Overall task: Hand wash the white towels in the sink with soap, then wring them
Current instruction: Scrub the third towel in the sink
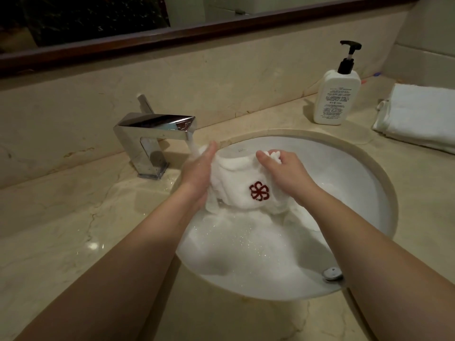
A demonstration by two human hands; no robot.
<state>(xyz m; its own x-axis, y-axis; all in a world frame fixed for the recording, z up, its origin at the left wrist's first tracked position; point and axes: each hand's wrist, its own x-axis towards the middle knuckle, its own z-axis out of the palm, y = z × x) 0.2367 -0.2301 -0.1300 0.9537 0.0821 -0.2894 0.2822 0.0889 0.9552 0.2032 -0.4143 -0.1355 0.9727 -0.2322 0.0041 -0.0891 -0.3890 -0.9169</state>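
A wet white towel [242, 179] with a dark red flower emblem is held up over the round white sink [364, 183]. My left hand [200, 172] grips its left side, close under the running water from the chrome tap [157, 129]. My right hand [285, 172] is closed on a bunched corner at the right. The towel's lower part trails into soapy water and foam [246, 244] that fills the front of the basin. A white soap pump bottle [337, 94] with a black pump stands behind the sink.
A folded white towel [418, 114] lies on the beige marble counter [73, 217] at the right. The sink's drain knob [332, 273] sits at the front right of the basin. A dark-framed mirror [172, 33] runs along the wall behind.
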